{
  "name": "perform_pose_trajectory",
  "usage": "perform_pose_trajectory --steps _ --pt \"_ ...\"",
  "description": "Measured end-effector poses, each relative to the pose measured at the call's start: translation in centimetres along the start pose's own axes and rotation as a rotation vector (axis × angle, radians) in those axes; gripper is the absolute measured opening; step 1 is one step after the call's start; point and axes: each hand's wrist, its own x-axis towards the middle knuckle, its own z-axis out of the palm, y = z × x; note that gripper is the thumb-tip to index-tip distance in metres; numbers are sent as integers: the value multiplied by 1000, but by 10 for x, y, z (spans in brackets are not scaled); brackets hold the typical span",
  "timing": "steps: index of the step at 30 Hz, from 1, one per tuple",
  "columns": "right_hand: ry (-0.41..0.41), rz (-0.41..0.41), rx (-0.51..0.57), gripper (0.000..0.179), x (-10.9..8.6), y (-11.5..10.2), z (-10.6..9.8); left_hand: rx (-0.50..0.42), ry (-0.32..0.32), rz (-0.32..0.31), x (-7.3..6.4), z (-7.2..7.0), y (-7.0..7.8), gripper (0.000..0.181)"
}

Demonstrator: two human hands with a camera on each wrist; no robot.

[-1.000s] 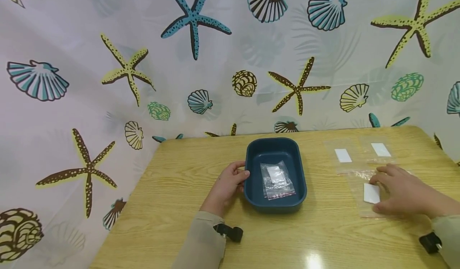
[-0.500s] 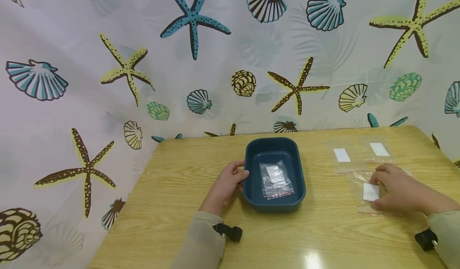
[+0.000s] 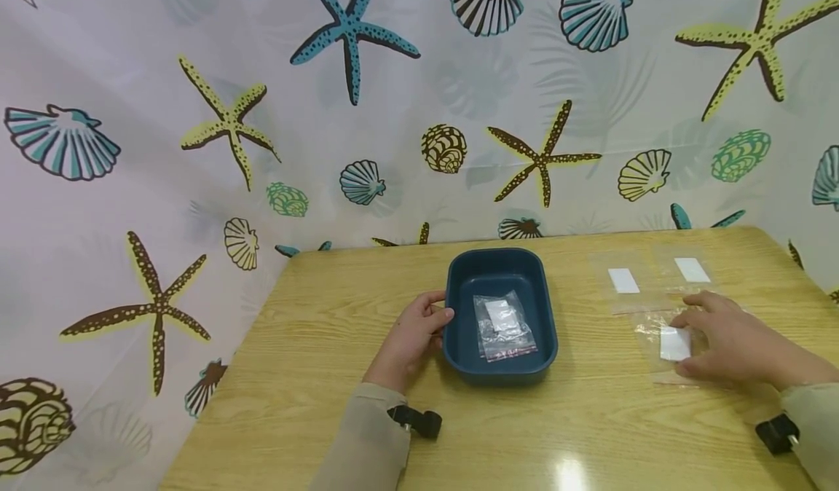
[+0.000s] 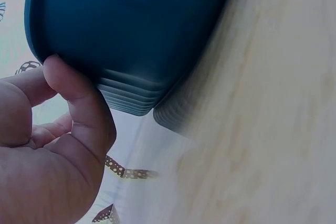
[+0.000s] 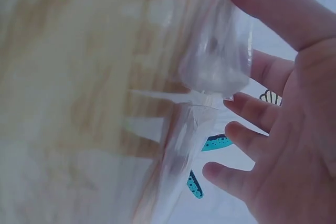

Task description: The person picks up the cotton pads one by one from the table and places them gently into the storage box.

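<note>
My left hand (image 3: 414, 338) grips the left side of a dark blue plastic bin (image 3: 462, 363), thumb at its rim; in the left wrist view the thumb (image 4: 71, 85) presses on the rim. Inside the bin lie clear plastic zip bags (image 3: 505, 334), overlapping, with a white piece showing. On the right, my right hand (image 3: 737, 342) pinches another clear zip bag (image 3: 649, 342) with a white rectangle in it, thumb and fingers across its width. Seen from the right wrist, this bag (image 5: 215, 64) bunches up between thumb and fingers, the other fingers spread behind.
Two more clear bags with white rectangles, a left one (image 3: 623, 281) and a right one (image 3: 692, 270), lie flat just beyond my right hand. The wood-grain table (image 3: 314, 345) ends at a hanging cloth (image 3: 406, 54) printed with starfish and shells.
My right hand's thumb and fingers have drawn in slightly on the bag, which has puckered and shifted a little away from me. The left hand and the bin have stayed put.
</note>
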Motion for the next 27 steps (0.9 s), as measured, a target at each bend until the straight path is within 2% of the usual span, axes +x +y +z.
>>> perform_pose_trajectory --steps 9,17,27 --pt "28 -15 -28 68 3 -8 -4 -11 1 -2 0 2 2 44" --pt "88 -51 -29 64 11 -27 -18 11 4 -1 2 2 2 43" --pt "111 -132 -32 65 31 -60 -33 3 11 -4 0 2 4 44"
